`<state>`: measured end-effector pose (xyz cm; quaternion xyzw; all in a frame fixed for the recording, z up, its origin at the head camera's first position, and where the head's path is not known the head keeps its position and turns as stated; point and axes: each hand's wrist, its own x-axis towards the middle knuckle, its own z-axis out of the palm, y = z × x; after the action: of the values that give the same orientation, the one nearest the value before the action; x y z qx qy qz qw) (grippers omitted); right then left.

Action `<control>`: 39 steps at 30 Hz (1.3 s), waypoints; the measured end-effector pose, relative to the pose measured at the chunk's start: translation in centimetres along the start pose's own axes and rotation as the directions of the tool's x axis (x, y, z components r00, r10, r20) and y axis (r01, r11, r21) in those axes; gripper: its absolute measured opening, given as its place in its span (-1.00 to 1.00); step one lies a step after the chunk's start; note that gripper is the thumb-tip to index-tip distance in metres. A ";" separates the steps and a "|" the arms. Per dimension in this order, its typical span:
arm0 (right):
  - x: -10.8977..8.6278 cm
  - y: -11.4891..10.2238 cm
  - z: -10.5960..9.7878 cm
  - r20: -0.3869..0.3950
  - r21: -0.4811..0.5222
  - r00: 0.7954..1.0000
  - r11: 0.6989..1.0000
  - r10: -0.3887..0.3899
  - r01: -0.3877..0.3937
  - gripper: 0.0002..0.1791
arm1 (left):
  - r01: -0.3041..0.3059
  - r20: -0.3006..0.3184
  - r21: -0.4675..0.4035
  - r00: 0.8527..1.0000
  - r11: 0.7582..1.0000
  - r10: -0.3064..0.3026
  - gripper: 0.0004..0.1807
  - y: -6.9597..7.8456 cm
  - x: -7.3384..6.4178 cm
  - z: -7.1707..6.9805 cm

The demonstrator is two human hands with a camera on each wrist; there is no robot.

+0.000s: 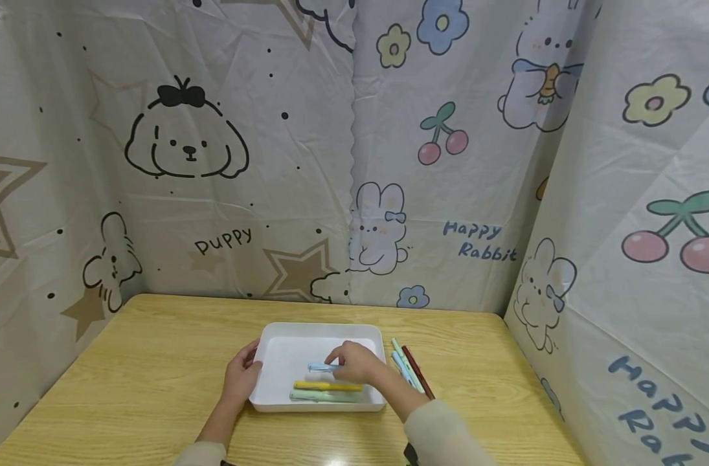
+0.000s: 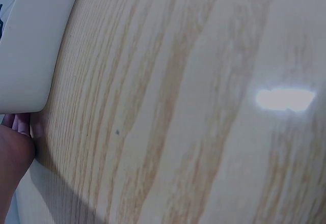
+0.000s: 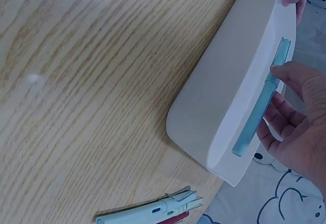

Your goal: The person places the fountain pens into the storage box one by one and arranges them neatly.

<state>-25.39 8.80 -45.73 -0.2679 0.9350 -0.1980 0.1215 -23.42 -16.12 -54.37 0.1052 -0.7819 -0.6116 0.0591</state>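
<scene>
A white tray [image 1: 290, 346] sits on the table in the head view. My left hand [image 1: 239, 378] grips its left wall, thumb at the rim; in the left wrist view only part of that hand [image 2: 15, 145] shows, by the tray's end. My right hand [image 1: 357, 362] is over the tray and pinches a light blue pen [image 1: 319, 367] between thumb and fingers. The right wrist view shows this pen [image 3: 254, 114] at full length, its cap end beyond the thumb. In the tray's near part, a yellow pen [image 1: 327, 386] and a light green pen [image 1: 322, 396] lie side by side.
Right of the tray, a second light green pen [image 1: 411, 366], another light blue pen [image 1: 398, 362] and a dark red pen [image 1: 419, 374] lie close together on the wooden table [image 1: 173, 362]. Printed cloth [image 1: 284, 155] hangs behind the table and along its sides.
</scene>
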 end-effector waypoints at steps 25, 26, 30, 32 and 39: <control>0.5 -0.4 2.0 -0.036 0.028 0.999 0.999 0.039 -0.038 -0.70 | -0.002 -0.001 -0.011 1.000 1.000 0.002 -0.47 0.0 0.0 0.0; 0.5 -0.5 2.0 -0.038 0.029 0.998 0.999 0.042 -0.041 -0.70 | -0.001 -0.002 -0.009 1.000 1.000 0.001 -0.47 0.0 0.0 0.0; 0.7 -0.6 2.3 -0.048 0.023 0.997 0.998 0.053 -0.052 -0.70 | -0.001 -0.001 -0.011 1.000 1.000 0.001 -0.48 -0.1 0.1 -0.1; 0.8 -0.5 2.6 -0.053 0.022 0.997 0.998 0.060 -0.059 -0.70 | 0.001 -0.001 -0.012 1.000 1.000 -0.001 -0.48 0.0 0.0 -0.1; 1.0 -0.5 3.1 -0.053 0.019 0.996 0.997 0.078 -0.077 -0.71 | 0.002 0.003 -0.015 1.000 1.000 -0.002 -0.47 0.1 0.0 -0.1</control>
<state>-24.99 6.88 -48.43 -0.2250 0.9459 -0.2082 0.1063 -23.37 -16.16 -54.29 0.1045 -0.7771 -0.6179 0.0579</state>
